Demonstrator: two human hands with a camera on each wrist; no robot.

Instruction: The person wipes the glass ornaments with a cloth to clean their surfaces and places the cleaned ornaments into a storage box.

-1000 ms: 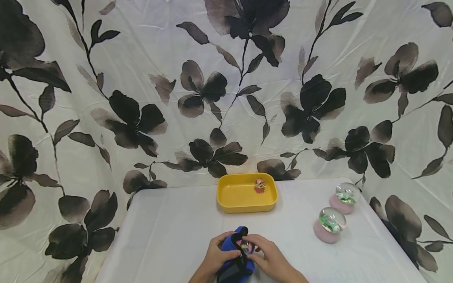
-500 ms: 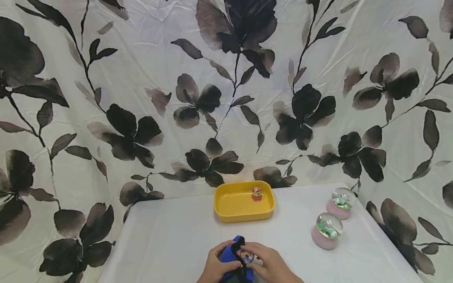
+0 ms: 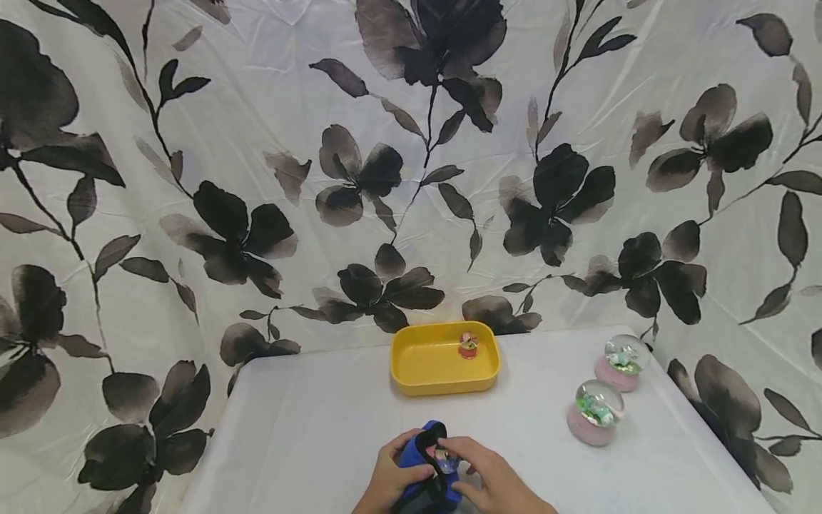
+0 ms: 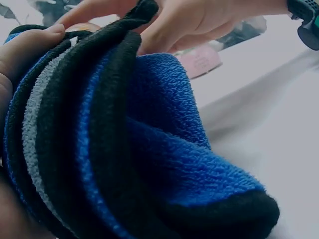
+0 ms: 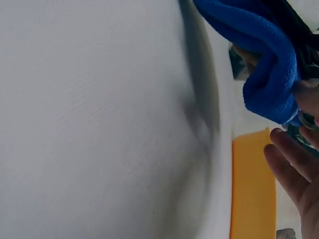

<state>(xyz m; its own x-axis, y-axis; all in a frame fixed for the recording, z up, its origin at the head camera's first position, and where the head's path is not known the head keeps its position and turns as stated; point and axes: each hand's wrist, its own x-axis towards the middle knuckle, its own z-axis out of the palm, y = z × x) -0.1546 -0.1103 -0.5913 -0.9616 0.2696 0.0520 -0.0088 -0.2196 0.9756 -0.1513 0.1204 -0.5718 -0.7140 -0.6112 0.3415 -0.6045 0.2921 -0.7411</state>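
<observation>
Low in the middle of the head view, my left hand grips a folded blue towel cloth with black edging. Inside its fold sits a small snow globe with a clear dome, partly covered by cloth and fingers. My right hand holds this globe from the right, thumb below and fingers above. Up close in the left wrist view, the cloth shows layered folds, blue and grey, with my left thumb over the edge. At the right wrist view's edge, spread right-hand fingers appear beside the cloth.
A yellow tray stands at the back of the white table, holding a tiny red-based figurine. To the right are two bigger snow globes with pink bases, one nearer, one farther. A floral curtain hangs behind.
Both hands stay at the cloth and globe. The globe has turned slightly and the cloth's fold is shifted round it. The whole scene moves a little as the head camera tilts.
</observation>
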